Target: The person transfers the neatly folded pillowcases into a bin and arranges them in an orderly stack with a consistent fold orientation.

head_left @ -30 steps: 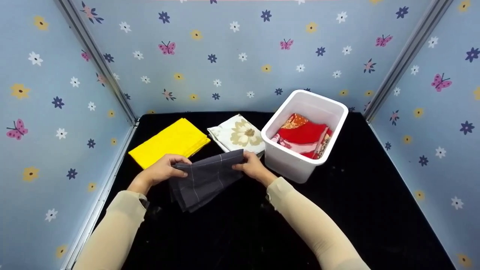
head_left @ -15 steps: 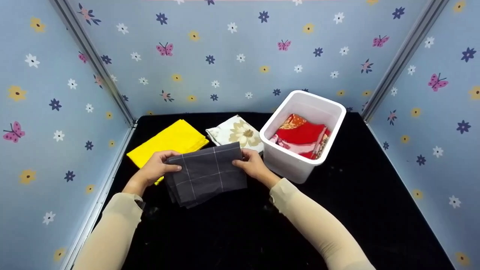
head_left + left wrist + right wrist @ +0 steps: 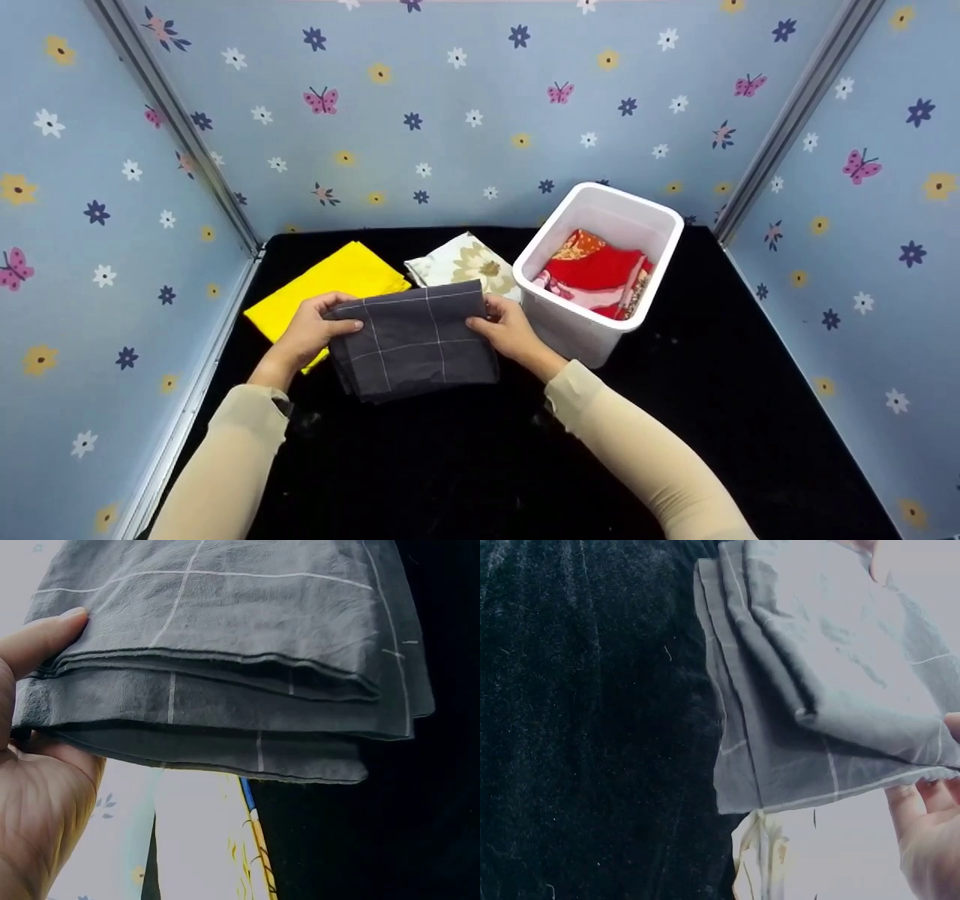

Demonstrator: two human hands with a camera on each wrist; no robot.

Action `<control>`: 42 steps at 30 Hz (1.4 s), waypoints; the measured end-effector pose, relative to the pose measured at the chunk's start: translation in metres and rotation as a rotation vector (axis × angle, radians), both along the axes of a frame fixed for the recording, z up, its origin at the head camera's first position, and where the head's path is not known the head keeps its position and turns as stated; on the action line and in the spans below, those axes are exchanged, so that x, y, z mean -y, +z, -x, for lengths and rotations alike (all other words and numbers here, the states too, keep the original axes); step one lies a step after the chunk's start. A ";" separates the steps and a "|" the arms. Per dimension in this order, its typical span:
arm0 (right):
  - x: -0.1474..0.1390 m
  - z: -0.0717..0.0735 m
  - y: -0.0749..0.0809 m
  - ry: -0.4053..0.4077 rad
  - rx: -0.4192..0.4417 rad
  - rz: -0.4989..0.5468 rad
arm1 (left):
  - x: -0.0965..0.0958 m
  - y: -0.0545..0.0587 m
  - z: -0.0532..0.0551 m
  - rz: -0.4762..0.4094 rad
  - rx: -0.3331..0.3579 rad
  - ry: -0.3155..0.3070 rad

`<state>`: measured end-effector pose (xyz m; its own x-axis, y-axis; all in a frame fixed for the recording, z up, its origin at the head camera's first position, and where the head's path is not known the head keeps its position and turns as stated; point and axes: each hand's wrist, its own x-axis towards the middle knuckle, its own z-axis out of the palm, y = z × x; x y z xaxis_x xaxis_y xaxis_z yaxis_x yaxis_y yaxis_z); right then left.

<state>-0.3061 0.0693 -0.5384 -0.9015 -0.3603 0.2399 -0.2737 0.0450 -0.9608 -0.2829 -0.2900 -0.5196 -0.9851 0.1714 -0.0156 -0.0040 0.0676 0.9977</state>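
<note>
A folded dark grey cloth [image 3: 416, 345] with thin white check lines hangs between both hands above the black surface. My left hand [image 3: 304, 334] pinches its upper left corner, thumb on the near face. At the upper right corner my right hand [image 3: 514, 330] pinches it the same way. Several layers show along the lower edge in the left wrist view, where the cloth [image 3: 225, 630] spreads out from the thumb. Behind it lie a folded yellow cloth [image 3: 337, 277] and a folded white cloth with a beige flower [image 3: 457, 259], both partly covered by the grey one.
A white plastic bin [image 3: 570, 334] stands at the back right, close to my right hand. Inside it lie folded red and patterned cloths [image 3: 596, 270]. Flower-printed panels [image 3: 450, 112] wall in the black table [image 3: 450, 465] at the back and sides.
The grey cloth has been raised slightly and its face turned toward the camera, so more of the check pattern shows. Both hands keep their hold. The view has shifted a little.
</note>
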 end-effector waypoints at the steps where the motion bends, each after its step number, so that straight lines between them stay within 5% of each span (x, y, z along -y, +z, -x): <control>1: -0.001 -0.001 0.001 -0.005 0.007 0.006 | -0.001 0.000 0.000 -0.006 0.002 0.002; 8: -0.007 -0.007 0.015 -0.065 -0.029 0.040 | -0.010 -0.005 0.005 -0.089 0.014 0.019; 18: -0.018 -0.011 0.027 -0.097 -0.032 0.061 | -0.032 -0.022 0.008 -0.140 0.004 0.137; 29: -0.030 -0.014 0.045 -0.057 -0.034 0.059 | -0.061 -0.040 0.011 -0.356 0.045 0.178; 37: -0.034 -0.017 0.055 -0.026 0.032 0.057 | -0.081 -0.055 0.010 -0.510 0.109 0.170; 42: -0.035 -0.016 0.059 -0.025 0.004 0.056 | -0.087 -0.064 0.006 -0.578 0.157 0.071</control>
<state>-0.2901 0.1042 -0.4789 -0.9112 -0.3234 0.2551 -0.2690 -0.0018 -0.9631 -0.2894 -0.2028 -0.5837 -0.9880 0.1290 -0.0854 -0.1385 -0.4913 0.8599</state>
